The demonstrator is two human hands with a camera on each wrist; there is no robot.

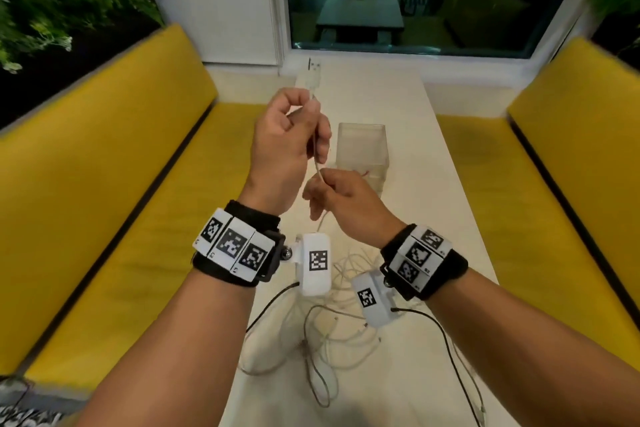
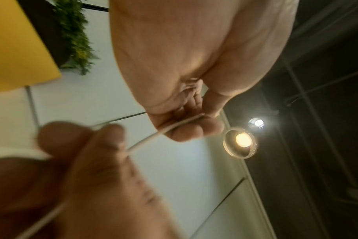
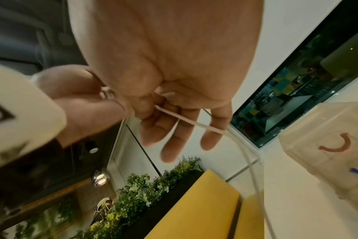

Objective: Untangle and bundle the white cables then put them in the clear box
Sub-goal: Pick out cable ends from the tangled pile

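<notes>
In the head view my left hand (image 1: 294, 135) is raised over the table and grips a white cable (image 1: 316, 163) just below its USB plug (image 1: 313, 74), which points up. My right hand (image 1: 332, 194) pinches the same cable a little lower, between thumb and forefinger. The left wrist view shows the cable (image 2: 153, 137) running from my curled left fingers (image 2: 188, 131) to the right hand (image 2: 88, 161). From there the cable drops to a tangle of white cables (image 1: 332, 319) on the table beneath my wrists. The clear box (image 1: 362, 149) stands just beyond my hands and is also seen as the clear box (image 3: 325, 145).
The narrow white table (image 1: 415, 218) runs between two yellow benches (image 1: 114, 184) and ends at a window. Inside the box lie a red band (image 3: 337, 147) and something blue. Thin black wires (image 1: 446, 340) trail from my wrist cameras across the tangle.
</notes>
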